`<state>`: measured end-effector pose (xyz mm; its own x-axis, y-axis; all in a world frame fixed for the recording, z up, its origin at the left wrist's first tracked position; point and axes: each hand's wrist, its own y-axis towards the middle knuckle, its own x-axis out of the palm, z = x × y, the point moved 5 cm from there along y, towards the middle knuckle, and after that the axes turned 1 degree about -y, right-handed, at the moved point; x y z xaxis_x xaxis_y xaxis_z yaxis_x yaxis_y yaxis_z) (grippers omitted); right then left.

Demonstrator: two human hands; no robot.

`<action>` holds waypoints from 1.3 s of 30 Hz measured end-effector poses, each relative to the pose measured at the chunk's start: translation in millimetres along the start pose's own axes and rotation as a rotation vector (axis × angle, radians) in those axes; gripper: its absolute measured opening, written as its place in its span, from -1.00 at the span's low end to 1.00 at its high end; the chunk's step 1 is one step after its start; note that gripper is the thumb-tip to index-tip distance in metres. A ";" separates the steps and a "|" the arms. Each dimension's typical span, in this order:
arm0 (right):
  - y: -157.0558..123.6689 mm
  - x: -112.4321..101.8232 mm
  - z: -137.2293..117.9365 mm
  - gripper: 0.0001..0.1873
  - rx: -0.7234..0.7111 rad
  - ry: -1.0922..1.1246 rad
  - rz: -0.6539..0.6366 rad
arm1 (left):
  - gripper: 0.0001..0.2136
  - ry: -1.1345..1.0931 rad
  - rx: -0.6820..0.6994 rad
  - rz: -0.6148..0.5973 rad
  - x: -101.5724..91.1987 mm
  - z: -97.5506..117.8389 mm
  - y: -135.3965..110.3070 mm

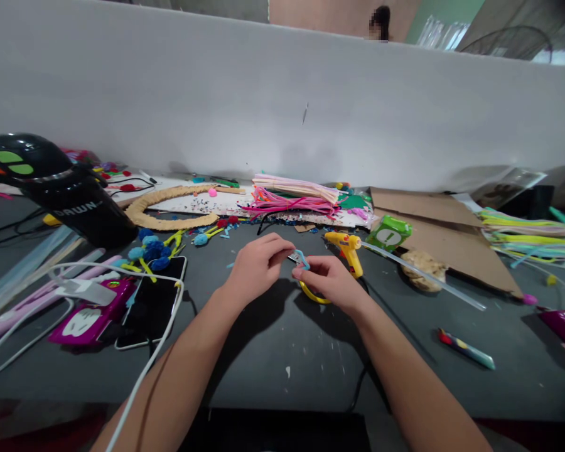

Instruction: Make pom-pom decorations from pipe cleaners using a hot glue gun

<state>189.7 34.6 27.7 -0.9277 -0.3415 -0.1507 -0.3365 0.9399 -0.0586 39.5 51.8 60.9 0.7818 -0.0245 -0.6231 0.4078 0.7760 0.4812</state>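
Observation:
Over the middle of the table, a short bent piece of light blue pipe cleaner (302,258) spans the gap between my hands. My right hand (332,279) pinches its lower end between thumb and fingers. My left hand (261,263) is closed, its thumb and fingertips pressed together at the upper end of the same piece. Below my right hand shows a yellow loop (315,296), like a tool handle, partly hidden. A small metal tip shows between the hands; whether it belongs to that loop I cannot tell. A yellow glue gun (346,248) lies just beyond my right hand.
Bundled pink pipe cleaners (292,201) lie at the back. Left are a black bottle (75,201), blue pom-poms (155,251), a phone (153,307) and a white cable. Right are a glue stick (428,276), green box (390,232), cardboard (424,220) and a cutter-like tool (466,348).

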 end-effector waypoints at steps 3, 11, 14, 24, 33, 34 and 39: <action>0.5 -8.2 0.1 -0.65 -0.011 0.023 0.073 | -0.79 0.008 -0.015 0.033 -1.8 -0.1 0.2; 5.3 -15.9 6.0 -0.69 -0.089 0.193 0.283 | -0.81 0.017 -0.051 0.097 -3.1 1.2 1.9; 3.1 -8.1 3.2 -0.67 -0.035 0.140 0.132 | -0.82 -0.005 -0.053 0.119 -6.2 0.3 2.0; 2.1 -12.4 5.3 -0.73 0.023 0.128 0.130 | -0.83 0.010 -0.031 0.150 -8.5 1.3 2.2; 5.1 -21.4 10.1 -0.65 0.011 0.468 0.424 | -0.84 -0.018 0.000 0.059 -0.5 9.2 0.8; 5.1 -21.8 10.1 -0.66 0.007 0.470 0.431 | -0.84 -0.020 -0.003 0.058 0.0 9.5 0.7; 3.0 -17.6 3.3 -0.68 -0.068 0.229 0.308 | -0.84 -0.009 -0.040 0.185 -7.4 5.7 0.7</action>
<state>205.5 43.4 27.0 -0.9965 -0.0403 0.0735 -0.0388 0.9990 0.0214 36.8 48.9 69.4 0.8460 0.1153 -0.5205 0.2377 0.7924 0.5618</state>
